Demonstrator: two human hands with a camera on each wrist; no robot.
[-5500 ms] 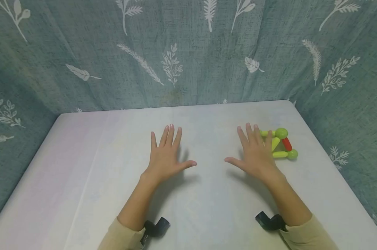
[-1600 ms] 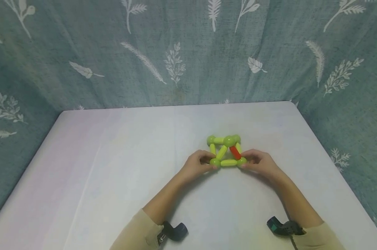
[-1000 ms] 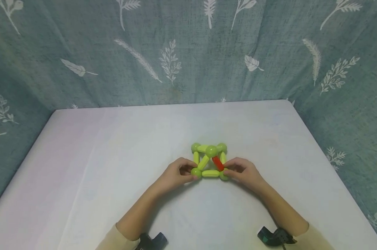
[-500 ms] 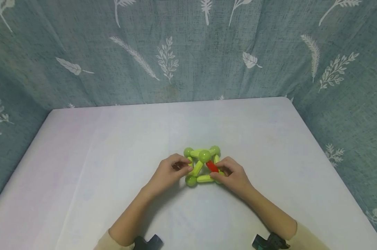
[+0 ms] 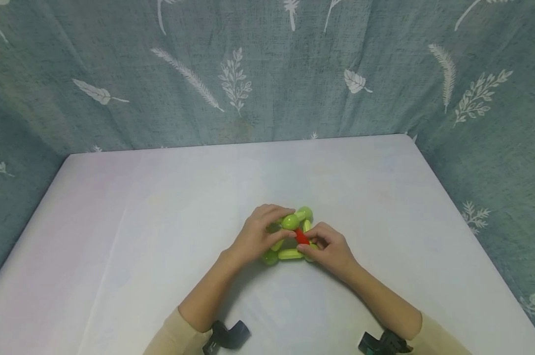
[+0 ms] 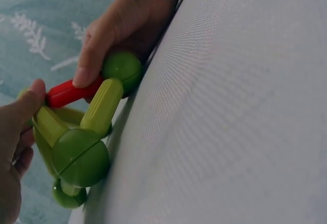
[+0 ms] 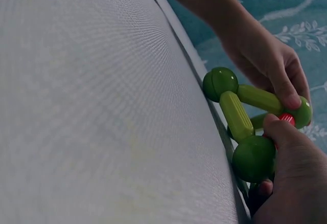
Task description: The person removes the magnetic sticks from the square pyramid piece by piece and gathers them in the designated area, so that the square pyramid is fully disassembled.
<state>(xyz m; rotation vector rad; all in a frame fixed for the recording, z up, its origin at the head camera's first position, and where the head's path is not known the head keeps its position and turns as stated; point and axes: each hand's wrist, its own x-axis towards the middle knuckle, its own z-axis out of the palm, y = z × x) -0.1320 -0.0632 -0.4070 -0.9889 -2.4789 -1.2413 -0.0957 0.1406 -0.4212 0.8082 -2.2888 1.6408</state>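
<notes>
A toy frame of green balls and yellow-green rods, with one red rod (image 5: 301, 236), stands on the table like a small pyramid. My left hand (image 5: 258, 234) reaches over its left side and grips the top ball (image 5: 290, 222) between thumb and fingers. At the near right corner my right hand (image 5: 334, 249) pinches the lower end of the red rod, its fingers partly hiding the corner ball (image 7: 254, 158). The near left ball (image 5: 270, 257) shows below my left hand. In the left wrist view the red rod (image 6: 66, 92) spans between both hands.
The white table (image 5: 183, 197) extends around the frame on every side. Behind it hangs a blue-green curtain (image 5: 276, 88) with white leaf prints, which also lines both sides. A black wrist camera (image 5: 227, 335) sits on each forearm.
Both hands have brought the frame from the table's right side to the middle. My left hand has since moved from the near left ball up to the top ball; my right hand stays at its corner.
</notes>
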